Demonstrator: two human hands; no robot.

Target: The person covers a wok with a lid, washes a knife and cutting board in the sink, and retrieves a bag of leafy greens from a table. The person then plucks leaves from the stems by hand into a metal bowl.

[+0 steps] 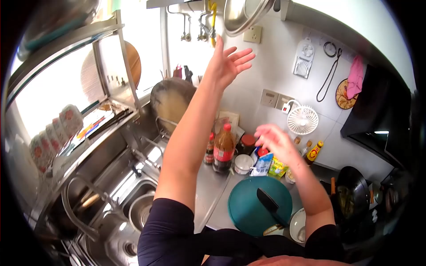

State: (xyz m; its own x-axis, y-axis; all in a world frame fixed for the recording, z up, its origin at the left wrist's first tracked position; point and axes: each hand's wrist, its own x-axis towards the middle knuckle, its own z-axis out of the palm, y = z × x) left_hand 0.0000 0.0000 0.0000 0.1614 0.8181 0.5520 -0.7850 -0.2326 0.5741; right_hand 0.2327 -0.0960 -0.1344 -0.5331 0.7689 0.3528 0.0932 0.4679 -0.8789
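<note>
Nearest, by the front edge of the grey metal desk (217, 208), a round, dark-teal chopping board (243, 201) bears 1 black-bladed knife (267, 200). A white, round bowl (298, 221) stands beside the board, toward the desk's right edge. A steel sink (111, 230) lies past the left side of the work area.

Farther back, near the desk's rear edge, stand a brown-filled plastic bottle with a red cap (223, 153), a blue-and-white packet (262, 164) and a jar with a dark red lid (247, 141). The right hand (282, 144) is over this group, its bare fingers loosely bent and parted; I cannot tell whether they touch the jar.

The left hand (226, 68) is raised high before the wall, palm bare, fingers spread wide. Just above it hangs a round, silver metal lid (237, 17), apart from the thumb. A white, round fan (302, 119) is on the wall beyond the right hand.
</note>
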